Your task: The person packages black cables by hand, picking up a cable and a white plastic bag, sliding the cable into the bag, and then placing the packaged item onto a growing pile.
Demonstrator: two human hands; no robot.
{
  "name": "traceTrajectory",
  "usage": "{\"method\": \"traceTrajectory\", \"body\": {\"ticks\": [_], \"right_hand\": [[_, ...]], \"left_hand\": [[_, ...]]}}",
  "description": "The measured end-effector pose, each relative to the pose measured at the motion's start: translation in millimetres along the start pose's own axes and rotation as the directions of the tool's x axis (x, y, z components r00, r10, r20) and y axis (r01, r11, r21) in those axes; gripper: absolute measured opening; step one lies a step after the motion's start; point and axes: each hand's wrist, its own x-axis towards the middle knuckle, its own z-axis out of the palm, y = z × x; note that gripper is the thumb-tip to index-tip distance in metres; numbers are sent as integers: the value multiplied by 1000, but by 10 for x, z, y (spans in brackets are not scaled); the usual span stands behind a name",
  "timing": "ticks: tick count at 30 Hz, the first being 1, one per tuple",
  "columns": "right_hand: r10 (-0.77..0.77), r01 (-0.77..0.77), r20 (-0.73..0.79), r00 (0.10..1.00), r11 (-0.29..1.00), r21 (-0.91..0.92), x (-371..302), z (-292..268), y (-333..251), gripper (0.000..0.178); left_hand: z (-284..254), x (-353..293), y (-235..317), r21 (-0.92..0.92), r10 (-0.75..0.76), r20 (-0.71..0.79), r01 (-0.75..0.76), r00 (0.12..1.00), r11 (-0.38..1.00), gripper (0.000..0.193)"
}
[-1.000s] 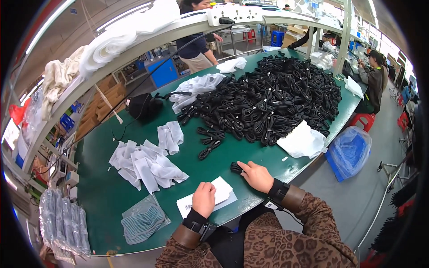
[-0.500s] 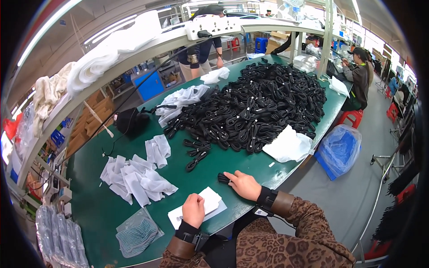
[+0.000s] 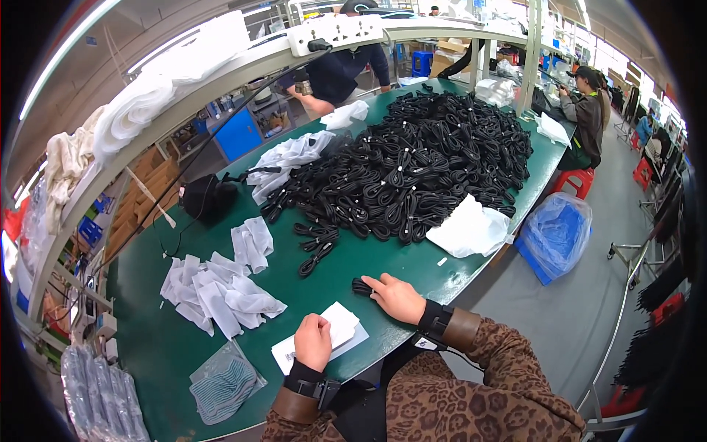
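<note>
My right hand (image 3: pixel 400 300) is closed on one coiled black cable bundle (image 3: pixel 361 286), pressed against the green tabletop near its front edge. To its left, my left hand (image 3: pixel 313 345) lies closed over a small stack of white paper slips (image 3: pixel 340 324), its fingers pinching the edge of one. The fingertips are partly hidden. Beyond my hands spreads a large heap of coiled black cables (image 3: pixel 412 162), several of them bound with small white ties. A few loose bundles (image 3: pixel 315 258) rest at the heap's near side.
White translucent pouches (image 3: pixel 224 291) lie left of my hands. A clear bag of striped pieces (image 3: pixel 224 387) sits nearer. A white sheet (image 3: pixel 470 227) edges the heap at right. Above runs a shelf beam with a power strip (image 3: pixel 335 33). A plastic-lined blue bin (image 3: pixel 556 236) stands beside the table.
The view has shifted slightly. Both hands keep almost the same places on the slips and the cable bundle. A person across the table has leaned lower.
</note>
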Motion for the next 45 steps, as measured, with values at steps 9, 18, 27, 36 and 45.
{"method": "traceTrajectory", "body": {"ticks": [9, 18, 27, 36, 45], "right_hand": [[-9, 9, 15, 1000, 1000, 6, 34, -27, -19, 41], [-14, 15, -7, 1000, 989, 150, 13, -172, -191, 38], [-184, 189, -45, 982, 953, 236, 124, -319, -375, 43], [-290, 283, 20, 957, 946, 158, 101, -239, -463, 43], [-277, 215, 180, 944, 929, 301, 5, -185, -379, 25]], "left_hand": [[-20, 20, 19, 0, -12, 1, 12, 1000, 1000, 10], [-46, -56, 64, -45, -24, -9, 24, 1000, 999, 10], [-8, 98, 60, -137, 11, -50, -18, 999, 990, 9], [-70, 65, 69, -189, -47, -66, 34, 997, 981, 9], [-141, -16, 261, -41, 273, -20, -273, 962, 961, 10]]}}
